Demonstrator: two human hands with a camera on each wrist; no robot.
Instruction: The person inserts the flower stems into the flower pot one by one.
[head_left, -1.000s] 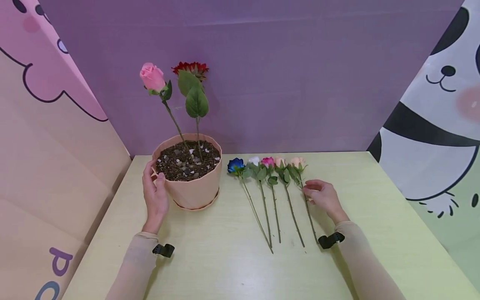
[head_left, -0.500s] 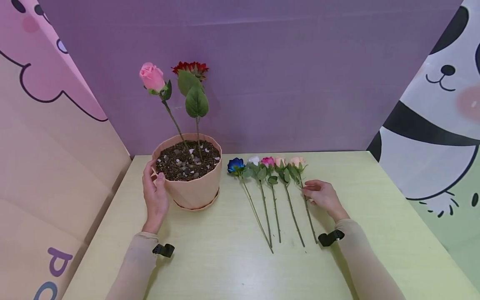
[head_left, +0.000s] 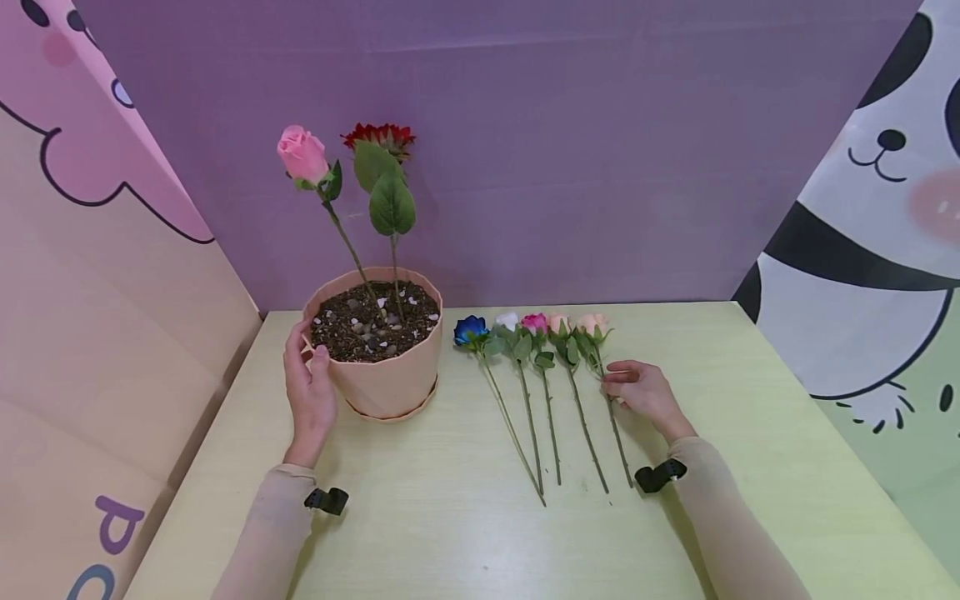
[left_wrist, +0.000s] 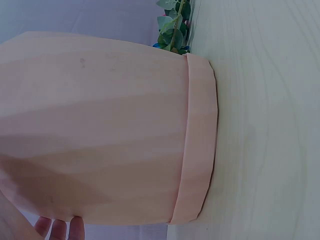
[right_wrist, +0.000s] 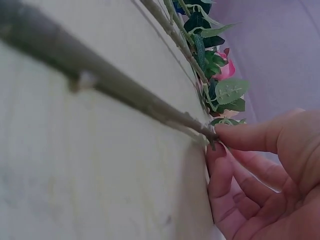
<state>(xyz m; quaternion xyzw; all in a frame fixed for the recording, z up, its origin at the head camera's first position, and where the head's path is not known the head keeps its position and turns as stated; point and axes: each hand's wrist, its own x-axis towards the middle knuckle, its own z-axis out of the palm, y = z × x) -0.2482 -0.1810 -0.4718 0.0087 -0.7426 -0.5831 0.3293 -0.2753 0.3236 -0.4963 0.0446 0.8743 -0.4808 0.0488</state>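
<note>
A pink flowerpot (head_left: 390,387) filled with dark soil and pebbles stands at the table's back left. In it are a pink rose (head_left: 302,155) and a red flower (head_left: 379,138) with big green leaves. My left hand (head_left: 309,404) rests against the pot's left side, fingers near the rim and thumb at the front wall; its fingertips (left_wrist: 76,229) show beside the pot in the left wrist view. With thumb and index finger, my right hand (head_left: 643,393) pinches the stem (right_wrist: 150,105) of the rightmost peach rose (head_left: 592,325), below its leaves.
Left of that rose lie another peach rose (head_left: 559,325), a magenta rose (head_left: 535,323), a white rose (head_left: 507,322) and a blue rose (head_left: 471,330), stems toward me. A purple backdrop (head_left: 585,167) rises behind the table (head_left: 420,517); printed panels flank it.
My right hand, still at the peach rose's stem, has shifted very slightly left. The left hand stays against the pot, and the other flowers have not moved.
</note>
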